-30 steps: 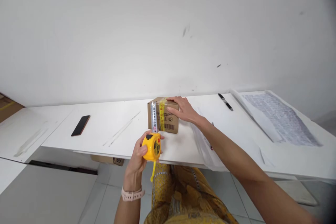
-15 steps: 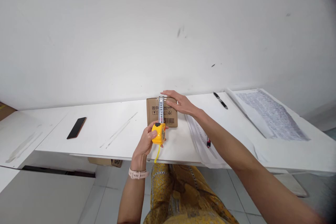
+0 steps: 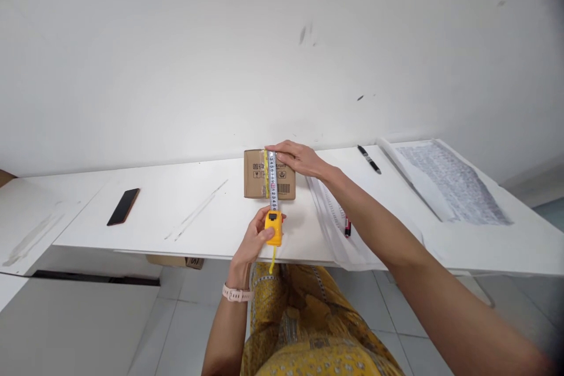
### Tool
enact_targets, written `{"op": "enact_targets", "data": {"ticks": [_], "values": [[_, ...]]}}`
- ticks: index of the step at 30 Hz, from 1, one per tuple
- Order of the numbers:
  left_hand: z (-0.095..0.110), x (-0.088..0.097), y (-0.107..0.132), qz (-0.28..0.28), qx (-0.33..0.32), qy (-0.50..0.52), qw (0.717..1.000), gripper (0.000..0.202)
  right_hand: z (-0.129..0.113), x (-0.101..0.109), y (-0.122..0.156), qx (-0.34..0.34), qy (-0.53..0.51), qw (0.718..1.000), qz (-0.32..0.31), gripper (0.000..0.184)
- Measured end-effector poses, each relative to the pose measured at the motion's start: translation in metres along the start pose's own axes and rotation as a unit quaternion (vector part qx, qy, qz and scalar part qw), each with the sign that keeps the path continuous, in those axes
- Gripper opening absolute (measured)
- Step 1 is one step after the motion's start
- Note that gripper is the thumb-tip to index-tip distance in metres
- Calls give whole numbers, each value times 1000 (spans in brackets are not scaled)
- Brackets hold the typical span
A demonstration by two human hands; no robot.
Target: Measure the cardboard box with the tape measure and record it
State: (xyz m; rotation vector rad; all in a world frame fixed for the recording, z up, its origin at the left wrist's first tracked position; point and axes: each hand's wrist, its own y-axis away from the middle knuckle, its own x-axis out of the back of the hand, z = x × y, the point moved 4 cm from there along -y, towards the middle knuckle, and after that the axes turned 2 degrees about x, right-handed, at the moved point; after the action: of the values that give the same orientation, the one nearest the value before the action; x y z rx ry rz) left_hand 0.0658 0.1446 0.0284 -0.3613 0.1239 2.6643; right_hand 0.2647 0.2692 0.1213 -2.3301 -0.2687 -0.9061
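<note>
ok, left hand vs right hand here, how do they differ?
The left hand is curled around the yellow tape measure near the front edge of the table; the right hand lies flat on the cardboard box, farther back. The left wrist wears a pink watch; the right wrist is bare. Both touch the same tape, its blade stretched over the box.

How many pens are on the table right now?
2. A black pen lies near the wall, left of the printed sheet; a red-marked pen lies on the papers beside the right arm. Papers may hide more.
</note>
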Motion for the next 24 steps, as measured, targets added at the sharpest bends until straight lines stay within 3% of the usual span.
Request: {"op": "enact_targets", "data": {"ticks": [8,17,20,24], "values": [[-7,20,-4,-27,-14,-23,999,76,3,0,0,-2,2,1000,7,40],[-10,18,-2,-21,-5,5,1000,76,2,0,2,-1,21,1000,1,42],[-7,14,12,-35,16,60,997,81,1,2,5,-9,43,999,6,48],[9,11,54,-13,-10,94,995,83,-16,-10,24,1,90,996,9,46]]}}
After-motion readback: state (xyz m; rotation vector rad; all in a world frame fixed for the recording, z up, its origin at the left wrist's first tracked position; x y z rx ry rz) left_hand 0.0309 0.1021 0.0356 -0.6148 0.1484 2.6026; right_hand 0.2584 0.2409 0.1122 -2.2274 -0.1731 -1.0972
